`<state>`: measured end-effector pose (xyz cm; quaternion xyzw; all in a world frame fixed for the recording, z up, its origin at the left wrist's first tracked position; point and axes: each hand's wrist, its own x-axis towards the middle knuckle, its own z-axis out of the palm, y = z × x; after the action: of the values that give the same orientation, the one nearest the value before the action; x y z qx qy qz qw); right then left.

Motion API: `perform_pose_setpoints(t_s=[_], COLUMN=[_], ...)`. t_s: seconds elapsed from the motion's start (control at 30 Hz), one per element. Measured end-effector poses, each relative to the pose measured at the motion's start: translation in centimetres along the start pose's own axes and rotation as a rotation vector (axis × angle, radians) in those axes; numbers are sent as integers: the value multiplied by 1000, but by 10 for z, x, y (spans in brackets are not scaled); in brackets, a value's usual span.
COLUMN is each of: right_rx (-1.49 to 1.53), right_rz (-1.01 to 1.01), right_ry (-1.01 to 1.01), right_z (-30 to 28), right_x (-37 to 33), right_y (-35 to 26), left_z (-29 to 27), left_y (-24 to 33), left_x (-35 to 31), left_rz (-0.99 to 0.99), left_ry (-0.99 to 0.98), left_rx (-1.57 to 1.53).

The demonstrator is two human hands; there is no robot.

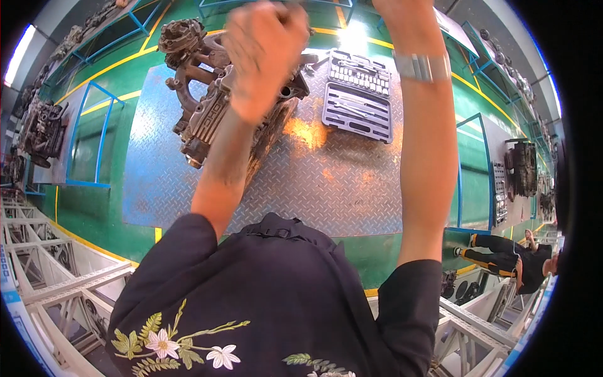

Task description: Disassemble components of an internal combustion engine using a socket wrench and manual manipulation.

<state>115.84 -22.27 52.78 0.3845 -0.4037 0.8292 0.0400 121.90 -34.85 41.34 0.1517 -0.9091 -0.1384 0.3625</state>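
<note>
My left hand (267, 53) is raised over the engine (217, 116), smeared a little by motion. Its fingers are curled into a fist; whatever they may hold is hidden. Brown and grimy, the engine has a ribbed cover and curved pipes, and my left hand and forearm hide part of it. My right arm reaches far forward, with a shiny band (424, 67) round the wrist. Only the base of my right hand (404, 9) shows at the top edge; its fingers are cut off. Between my arms, an open tool case (358, 112) holds sockets and wrenches.
Engine and case rest on a metal checker-plate tabletop (339, 195). Blue-framed tables with engine parts (47, 135) stand left and right across the green floor (94, 147). A person (509, 257) in dark clothes is at the far right. White metal frames (56, 276) stand lower left.
</note>
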Motion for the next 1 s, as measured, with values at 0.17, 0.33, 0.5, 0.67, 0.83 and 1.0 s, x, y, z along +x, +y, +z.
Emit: perform_pose_setpoints(t_s=[0.17,0.33,0.5,0.67,0.83,1.0], right_rx=[-203,-239,-911,-405,-53,-424], right_rz=[178,387,11,208,206,160], right_ry=[-8,363,291,-14,189,119], right_z=[12,16,-30,53,9,38], right_x=[26,7,59,-10,20,-7], right_y=[31,-14,46,-1,-16,0], left_z=[-3,-16,1,-1,2,44], left_y=[16,-83,-111,-109,-121,-119], left_x=[-52,-33,-26,-36,-35,-14], left_rz=[193,9,64,-73,-83,246], left_ry=[-101,-214,-241,-261,-163,-179], left_rx=[-398,-366,-303,-268,-347,-153])
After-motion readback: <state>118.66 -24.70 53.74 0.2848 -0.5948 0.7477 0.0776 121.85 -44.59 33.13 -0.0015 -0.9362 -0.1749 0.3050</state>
